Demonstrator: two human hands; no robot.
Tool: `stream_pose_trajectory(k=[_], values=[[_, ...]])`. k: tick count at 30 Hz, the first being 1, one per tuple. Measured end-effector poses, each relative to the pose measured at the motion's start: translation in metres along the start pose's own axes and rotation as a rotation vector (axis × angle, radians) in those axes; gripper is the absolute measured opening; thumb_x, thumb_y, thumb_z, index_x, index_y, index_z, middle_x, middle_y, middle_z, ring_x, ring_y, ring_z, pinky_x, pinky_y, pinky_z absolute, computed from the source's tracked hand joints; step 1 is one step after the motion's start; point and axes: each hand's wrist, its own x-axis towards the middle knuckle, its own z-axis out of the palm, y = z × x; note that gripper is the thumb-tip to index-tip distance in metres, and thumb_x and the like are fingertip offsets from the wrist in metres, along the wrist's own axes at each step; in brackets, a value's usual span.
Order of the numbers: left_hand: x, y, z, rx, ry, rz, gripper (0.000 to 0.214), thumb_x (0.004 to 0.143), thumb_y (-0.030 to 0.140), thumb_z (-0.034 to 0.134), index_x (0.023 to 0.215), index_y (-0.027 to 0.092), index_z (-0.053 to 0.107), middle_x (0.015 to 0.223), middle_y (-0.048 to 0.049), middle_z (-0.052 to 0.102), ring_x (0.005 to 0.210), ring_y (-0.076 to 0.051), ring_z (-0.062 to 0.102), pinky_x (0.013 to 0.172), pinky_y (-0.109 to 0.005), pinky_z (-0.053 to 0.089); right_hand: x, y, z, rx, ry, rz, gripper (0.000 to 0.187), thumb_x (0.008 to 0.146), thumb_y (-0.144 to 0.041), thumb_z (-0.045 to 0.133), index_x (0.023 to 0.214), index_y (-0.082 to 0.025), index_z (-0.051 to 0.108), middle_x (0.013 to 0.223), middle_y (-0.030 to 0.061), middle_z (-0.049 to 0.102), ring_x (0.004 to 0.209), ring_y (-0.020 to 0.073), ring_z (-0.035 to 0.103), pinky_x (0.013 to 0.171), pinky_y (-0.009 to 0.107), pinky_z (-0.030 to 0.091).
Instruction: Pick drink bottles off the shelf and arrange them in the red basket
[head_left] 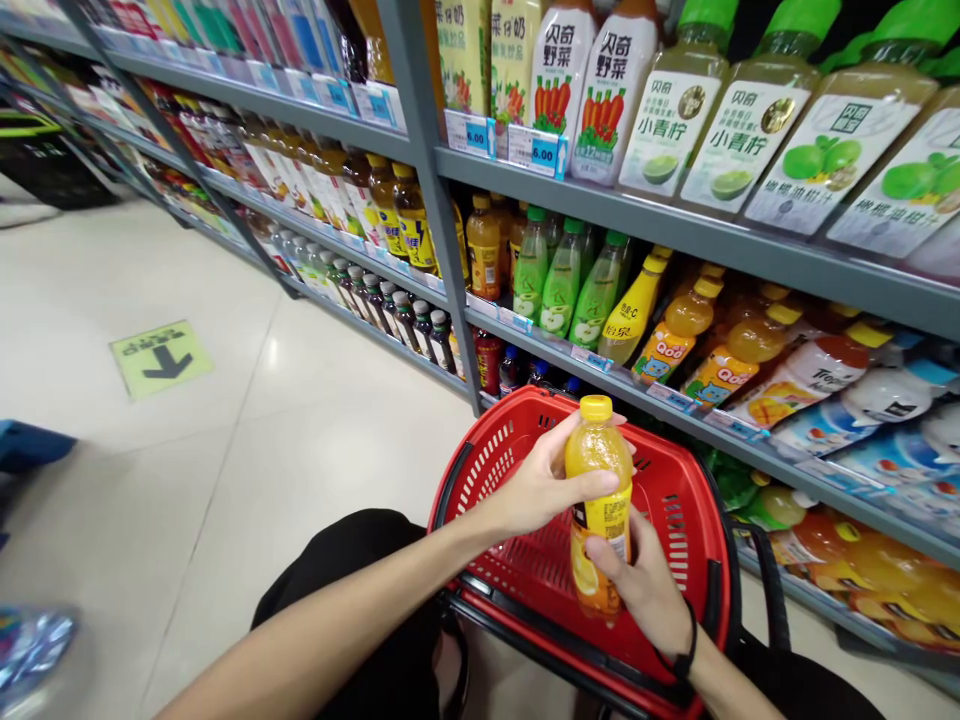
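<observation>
Left hand (551, 482) wraps the upper part of a yellow-capped orange drink bottle (611, 512); right hand (651, 590) grips it lower down. From here, bottle's roughly upright over the red shopping basket (664, 470), beside the drinks shelf (675, 230).

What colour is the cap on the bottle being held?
The bottle's cap is yellow, seen best in the head view.

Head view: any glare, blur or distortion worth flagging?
Head view: glare spot on the floor; shiny item at lower left blurred; green-capped bottles at upper right look stretched and leaning; held yellow bottle reads comparatively sharp.
</observation>
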Motion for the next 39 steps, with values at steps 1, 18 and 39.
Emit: stream_pose_trajectory(k=[1,18,39], values=[[-0.001,0.0,0.0,0.003,0.002,0.004,0.065,0.083,0.033,0.086,0.139,0.017,0.057,0.121,-0.0123,0.072,0.097,-0.018,0.071,0.084,-0.026,0.055,0.0,0.001,0.0,-0.003,-0.01,-0.003,0.056,0.076,-0.054,0.088,0.115,-0.019,0.067,0.102,0.0073,0.073,0.085,0.0213,0.065,0.075,0.032,0.057],[0.005,0.003,-0.009,0.122,0.361,0.09,0.064,0.073,0.038,0.093,0.127,0.017,0.067,0.122,-0.0103,0.071,0.101,-0.021,0.068,0.09,-0.03,0.054,0.003,0.01,0.006,0.081,-0.041,0.013,0.066,0.08,-0.045,0.088,0.129,-0.026,0.047,0.112,0.0063,0.068,0.08,0.0188,0.068,0.067,0.034,0.063],[0.012,0.002,-0.034,-0.122,0.41,-0.015,0.037,0.081,0.029,0.078,0.115,0.018,0.069,0.134,-0.0112,0.066,0.124,-0.03,0.061,0.094,-0.043,0.056,0.012,-0.016,-0.011,0.655,-0.286,0.327,0.065,0.087,-0.075,0.055,0.102,-0.015,0.074,0.068,0.0078,0.072,0.037,0.0162,0.061,0.03,0.018,0.037]])
